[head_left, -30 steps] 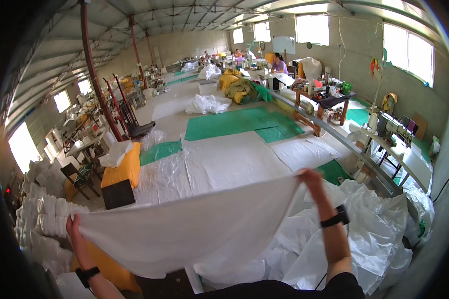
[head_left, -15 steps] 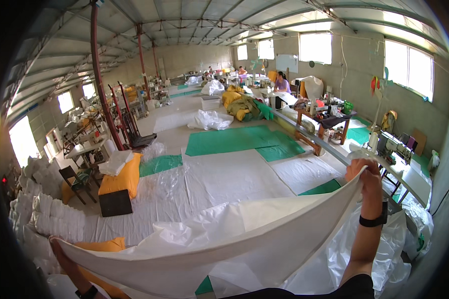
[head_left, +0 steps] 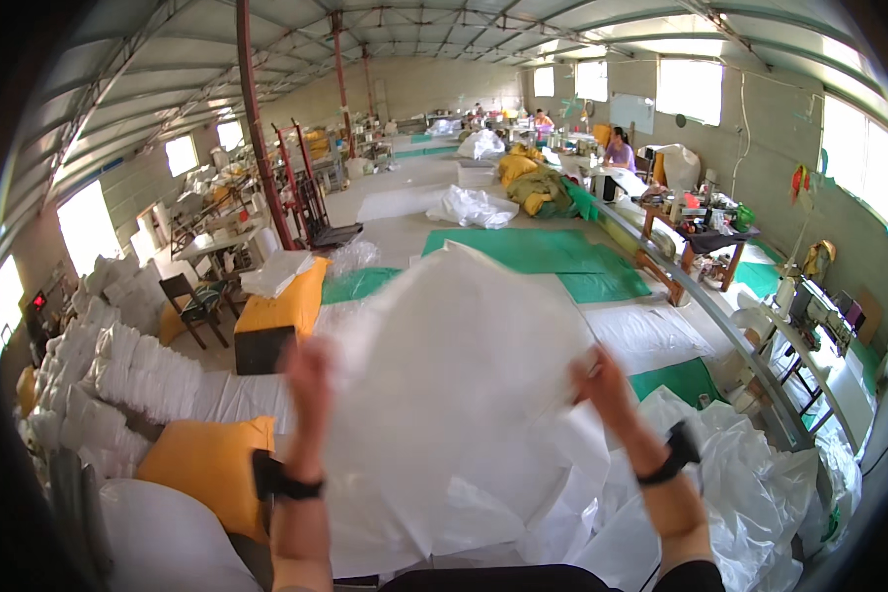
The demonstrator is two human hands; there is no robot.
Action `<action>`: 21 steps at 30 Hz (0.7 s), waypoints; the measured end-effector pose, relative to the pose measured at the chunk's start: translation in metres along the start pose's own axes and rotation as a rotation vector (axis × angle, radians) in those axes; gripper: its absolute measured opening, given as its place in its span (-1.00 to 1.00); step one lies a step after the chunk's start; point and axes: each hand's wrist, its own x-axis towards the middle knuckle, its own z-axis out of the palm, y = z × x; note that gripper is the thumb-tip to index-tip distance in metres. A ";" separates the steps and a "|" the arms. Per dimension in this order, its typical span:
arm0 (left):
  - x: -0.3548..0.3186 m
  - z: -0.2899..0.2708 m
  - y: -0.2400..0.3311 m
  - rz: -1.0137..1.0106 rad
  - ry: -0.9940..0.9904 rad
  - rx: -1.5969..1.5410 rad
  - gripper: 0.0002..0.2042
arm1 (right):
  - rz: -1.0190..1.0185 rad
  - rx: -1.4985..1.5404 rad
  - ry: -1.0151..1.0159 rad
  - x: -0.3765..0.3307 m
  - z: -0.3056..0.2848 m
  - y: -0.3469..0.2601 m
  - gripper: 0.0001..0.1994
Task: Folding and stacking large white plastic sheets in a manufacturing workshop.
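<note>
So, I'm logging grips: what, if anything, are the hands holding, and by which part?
Cannot tell: the left hand and right hand flank the white sheet, but blur hides any grip.

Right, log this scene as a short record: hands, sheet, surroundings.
left hand: blurred, at the left edge of the white sheet; grip unclear
right hand: at the sheet's right edge; grip unclear
sheet: spread between the hands, peaked at top
lower left: yellow-orange sack
lower right: crumpled white plastic
beyond: green sheeting on the floor
</note>
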 end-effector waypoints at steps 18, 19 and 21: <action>-0.194 0.063 0.101 0.122 -0.783 -0.009 -0.73 | 0.357 0.246 -0.306 -0.184 0.093 0.037 -0.73; -0.201 0.059 0.100 0.149 -0.814 0.015 -0.71 | 0.362 0.243 -0.298 -0.185 0.092 0.038 -0.73; -0.220 0.050 0.089 0.122 -0.886 0.039 -0.74 | 0.949 0.890 -0.289 -0.189 0.091 0.043 -0.72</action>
